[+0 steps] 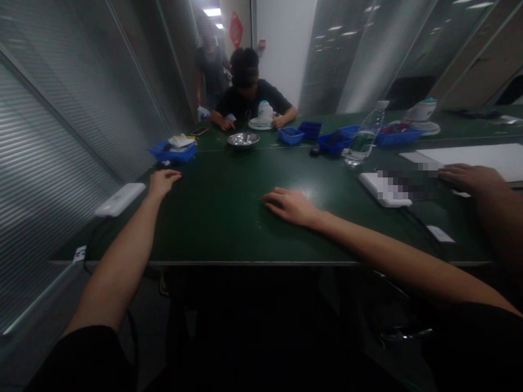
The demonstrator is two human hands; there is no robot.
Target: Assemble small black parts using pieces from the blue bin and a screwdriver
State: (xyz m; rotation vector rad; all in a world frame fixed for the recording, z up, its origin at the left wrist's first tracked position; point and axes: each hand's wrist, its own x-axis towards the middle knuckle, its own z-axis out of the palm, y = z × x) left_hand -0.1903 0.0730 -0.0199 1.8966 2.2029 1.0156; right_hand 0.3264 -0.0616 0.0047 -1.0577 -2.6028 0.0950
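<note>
Item 1: left hand (165, 182). Fingers drawn together, tips nearly meeting; shows nothing clear in the pinch, too small to judge.

Item 2: right hand (290, 207). Lies palm down on the green table (216, 223), loosely curled, half open; no object seen in its grip.

Item 3: blue tray (182, 155), holding a crumpled white wad (180, 141). Sits just beyond the left hand; contact not discernible.

Item 4: white box (120, 200). Lies left of the left hand.

Item 5: metal bowl (241, 145). Stands farther off, between the 2 hands.

Item 6: plastic bottle (363, 140). Stands beyond and right of the right hand.

Status, by judgement: seems at the outset or between handlings. No finished work visible beside either hand; wad still in the tray, bowl apart from the 2 hands. Amount remaining not readable from this view.
</note>
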